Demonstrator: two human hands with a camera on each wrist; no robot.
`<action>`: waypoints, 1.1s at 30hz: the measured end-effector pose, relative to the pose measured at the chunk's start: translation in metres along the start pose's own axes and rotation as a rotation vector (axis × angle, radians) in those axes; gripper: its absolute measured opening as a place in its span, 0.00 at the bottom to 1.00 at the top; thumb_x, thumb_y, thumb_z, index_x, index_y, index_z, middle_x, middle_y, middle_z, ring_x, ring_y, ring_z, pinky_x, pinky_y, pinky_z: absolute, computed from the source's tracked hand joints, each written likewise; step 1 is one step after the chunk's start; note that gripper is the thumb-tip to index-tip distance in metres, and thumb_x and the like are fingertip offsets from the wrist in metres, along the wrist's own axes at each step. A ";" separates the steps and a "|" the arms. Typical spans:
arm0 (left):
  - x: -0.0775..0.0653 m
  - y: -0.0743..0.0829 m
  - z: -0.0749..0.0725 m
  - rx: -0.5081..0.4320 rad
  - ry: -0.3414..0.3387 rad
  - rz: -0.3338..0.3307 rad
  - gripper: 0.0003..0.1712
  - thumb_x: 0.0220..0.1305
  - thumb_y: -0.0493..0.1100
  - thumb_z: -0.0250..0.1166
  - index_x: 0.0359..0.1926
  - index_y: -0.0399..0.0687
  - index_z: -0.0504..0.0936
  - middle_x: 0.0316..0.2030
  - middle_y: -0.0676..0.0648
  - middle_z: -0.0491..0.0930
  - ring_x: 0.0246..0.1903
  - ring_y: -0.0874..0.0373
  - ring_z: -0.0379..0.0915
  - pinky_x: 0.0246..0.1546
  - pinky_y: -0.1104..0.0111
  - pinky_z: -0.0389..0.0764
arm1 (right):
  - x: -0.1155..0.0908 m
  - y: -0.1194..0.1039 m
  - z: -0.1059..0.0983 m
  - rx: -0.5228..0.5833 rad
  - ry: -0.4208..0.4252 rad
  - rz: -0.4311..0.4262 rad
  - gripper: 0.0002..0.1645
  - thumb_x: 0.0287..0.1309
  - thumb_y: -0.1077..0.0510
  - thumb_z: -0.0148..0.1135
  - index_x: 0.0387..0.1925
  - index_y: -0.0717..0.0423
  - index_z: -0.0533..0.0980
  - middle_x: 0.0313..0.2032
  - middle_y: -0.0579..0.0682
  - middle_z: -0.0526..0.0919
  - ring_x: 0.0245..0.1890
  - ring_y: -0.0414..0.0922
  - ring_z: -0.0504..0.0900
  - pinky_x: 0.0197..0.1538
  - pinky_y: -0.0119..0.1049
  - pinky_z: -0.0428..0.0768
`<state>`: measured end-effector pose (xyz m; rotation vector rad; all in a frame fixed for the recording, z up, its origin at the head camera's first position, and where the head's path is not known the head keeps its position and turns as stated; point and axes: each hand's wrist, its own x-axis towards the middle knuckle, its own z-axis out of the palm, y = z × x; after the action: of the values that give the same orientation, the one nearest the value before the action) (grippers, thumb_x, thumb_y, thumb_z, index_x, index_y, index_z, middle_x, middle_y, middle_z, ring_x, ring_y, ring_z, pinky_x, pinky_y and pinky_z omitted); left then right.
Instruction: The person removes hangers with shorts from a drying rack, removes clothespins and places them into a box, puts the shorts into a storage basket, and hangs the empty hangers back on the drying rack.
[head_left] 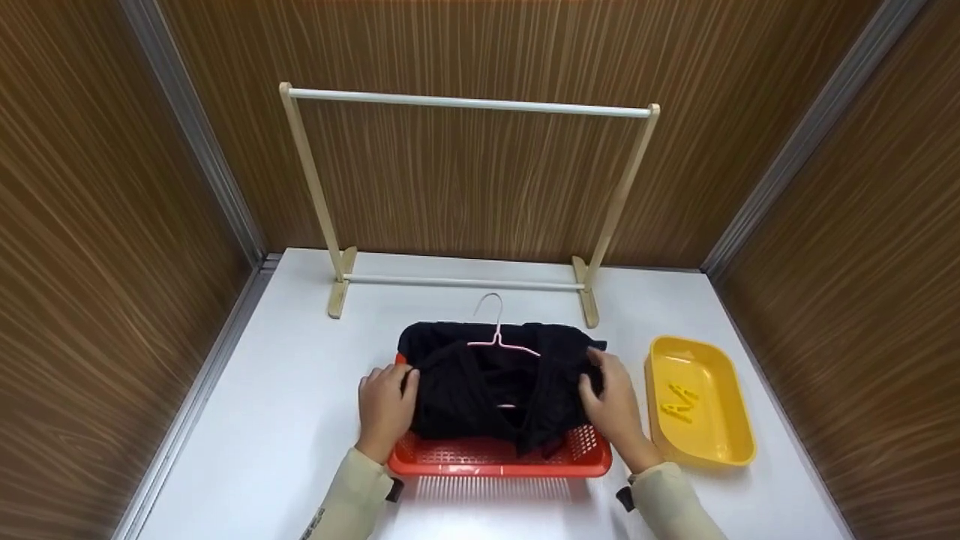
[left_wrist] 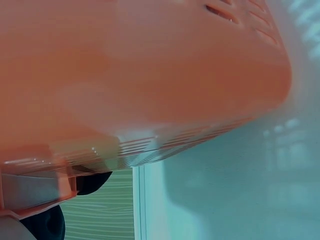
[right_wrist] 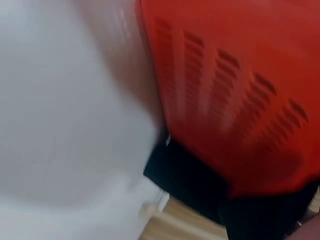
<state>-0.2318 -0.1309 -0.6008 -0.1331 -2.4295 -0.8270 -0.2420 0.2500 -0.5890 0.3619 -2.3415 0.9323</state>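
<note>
A black top (head_left: 465, 386) lies bunched in the red basket (head_left: 501, 470), its neck opening facing up. Inside that opening sits a pink hanger (head_left: 498, 339), whose hook points toward the rack. At the basket's left end my left hand (head_left: 386, 405) grips the top's edge between thumb and fingers. My right hand (head_left: 616, 401) pinches the cloth on the opposite side. In the right wrist view, black cloth (right_wrist: 187, 182) hangs over the basket's outer wall (right_wrist: 225, 100). The left wrist view is mostly basket side (left_wrist: 150, 75), with a little black cloth (left_wrist: 95, 183) low at left.
A rack with a white top rail (head_left: 465, 102) and wooden legs stands behind the basket. To the right is a yellow tray (head_left: 709, 442) holding yellow clothespins (head_left: 679, 405). Wood-patterned panels (head_left: 450, 187) enclose the white table (head_left: 300, 360) at the back and sides.
</note>
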 end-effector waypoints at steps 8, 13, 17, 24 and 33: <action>-0.002 -0.001 -0.002 -0.008 0.012 -0.008 0.09 0.71 0.45 0.67 0.37 0.44 0.87 0.32 0.46 0.86 0.33 0.45 0.76 0.39 0.53 0.70 | -0.003 -0.001 0.015 -0.165 -0.018 -0.010 0.08 0.62 0.61 0.64 0.41 0.56 0.84 0.38 0.53 0.84 0.41 0.55 0.81 0.47 0.53 0.78; 0.000 -0.001 0.000 -0.011 0.009 0.004 0.09 0.71 0.44 0.66 0.37 0.44 0.86 0.32 0.46 0.86 0.32 0.45 0.76 0.38 0.54 0.70 | -0.004 0.000 0.013 -0.167 -0.011 0.012 0.08 0.61 0.61 0.64 0.41 0.57 0.84 0.38 0.53 0.84 0.41 0.55 0.81 0.48 0.52 0.77; 0.001 -0.001 0.001 -0.015 0.005 0.001 0.09 0.71 0.44 0.66 0.37 0.44 0.86 0.32 0.46 0.85 0.32 0.45 0.75 0.38 0.53 0.70 | -0.004 -0.001 0.012 -0.166 0.004 -0.006 0.15 0.59 0.62 0.66 0.48 0.61 0.81 0.47 0.58 0.82 0.50 0.59 0.78 0.63 0.56 0.67; 0.004 0.000 0.001 -0.016 0.008 0.001 0.10 0.72 0.45 0.65 0.37 0.44 0.86 0.32 0.46 0.85 0.32 0.45 0.75 0.39 0.54 0.70 | 0.000 0.000 0.014 -0.198 -0.001 -0.096 0.10 0.58 0.65 0.64 0.43 0.61 0.82 0.40 0.57 0.83 0.40 0.59 0.78 0.49 0.54 0.75; -0.001 0.000 0.002 -0.016 0.003 -0.006 0.09 0.71 0.45 0.67 0.37 0.44 0.86 0.31 0.46 0.85 0.32 0.47 0.75 0.38 0.54 0.70 | -0.003 0.002 0.014 -0.234 -0.043 -0.069 0.09 0.58 0.60 0.66 0.39 0.59 0.85 0.38 0.53 0.85 0.39 0.57 0.79 0.45 0.53 0.75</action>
<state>-0.2321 -0.1298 -0.6030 -0.1305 -2.4225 -0.8489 -0.2461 0.2421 -0.6004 0.3672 -2.4284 0.6147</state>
